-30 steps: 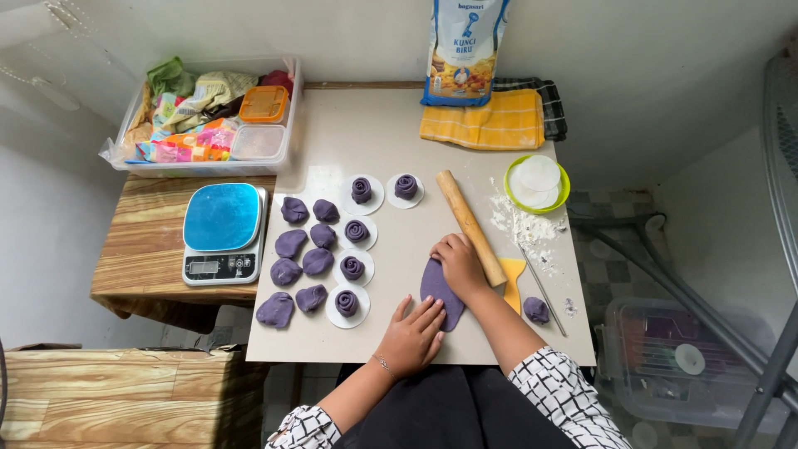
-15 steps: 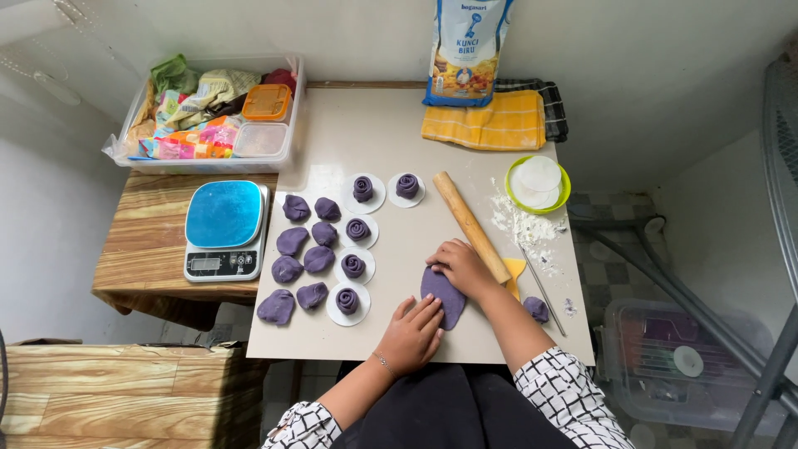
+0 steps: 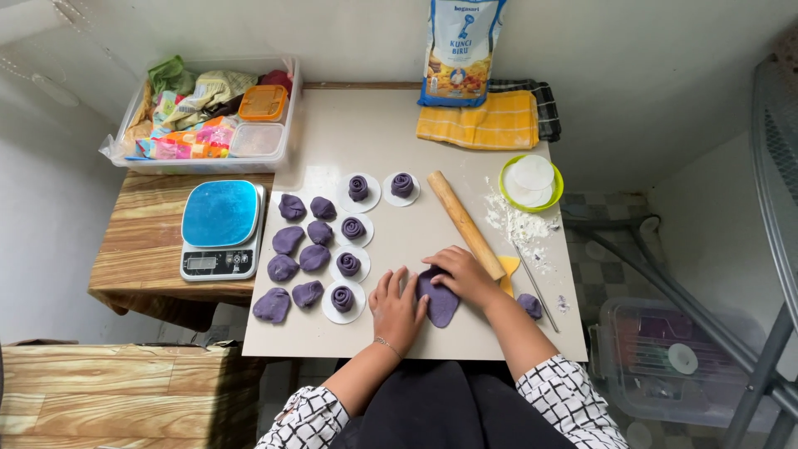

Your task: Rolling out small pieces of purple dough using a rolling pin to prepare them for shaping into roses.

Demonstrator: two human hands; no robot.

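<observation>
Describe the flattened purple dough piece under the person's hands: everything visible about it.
The purple dough piece is a flattened, elongated oval of soft, matte, dark violet dough lying flat on the beige table near its front edge. Its upper end is covered by the right hand, which rests on top of it; the left hand lies against its left edge. The lower end shows, smooth and rounded. The wooden rolling pin lies just to its right.

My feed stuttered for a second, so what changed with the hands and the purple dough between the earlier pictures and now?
The left hand moved up the table and now lies beside the flattened purple dough piece, fingers touching its left edge. The right hand stayed on the piece's upper end. The rolling pin, the dough balls, the rolled spirals on white rounds and the scale did not shift.
</observation>
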